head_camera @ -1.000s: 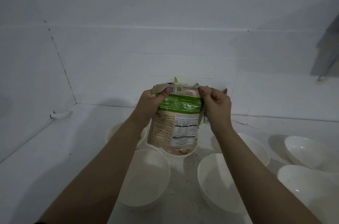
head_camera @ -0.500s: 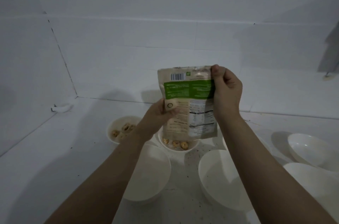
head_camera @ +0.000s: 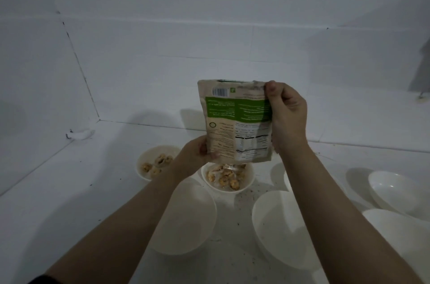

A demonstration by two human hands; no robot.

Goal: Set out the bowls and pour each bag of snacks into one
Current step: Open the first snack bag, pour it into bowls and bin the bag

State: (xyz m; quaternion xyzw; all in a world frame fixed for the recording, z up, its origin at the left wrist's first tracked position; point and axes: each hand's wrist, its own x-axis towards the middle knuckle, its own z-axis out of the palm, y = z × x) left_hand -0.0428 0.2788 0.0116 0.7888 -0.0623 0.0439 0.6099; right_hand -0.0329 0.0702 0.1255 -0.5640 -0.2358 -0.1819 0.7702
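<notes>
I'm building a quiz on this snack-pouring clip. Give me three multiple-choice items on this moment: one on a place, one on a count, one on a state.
1. Where is the snack bag?
A. Held above the middle back bowl
B. Lying flat on the counter
C. Inside the near left bowl

2. How many bowls visibly hold snacks?
A. None
B. Two
C. Five

3. How is the bag held?
A. By the left hand alone
B. By nobody
C. By both hands, opening downward

Answers:
1. A: the bag hangs right over the middle back bowl.
2. B: snacks show in the back left bowl and the middle back bowl; the near left bowl and near right bowl look bare.
3. C: the right hand grips its upper corner and the left hand its lower edge, with pieces showing just below it.
</notes>
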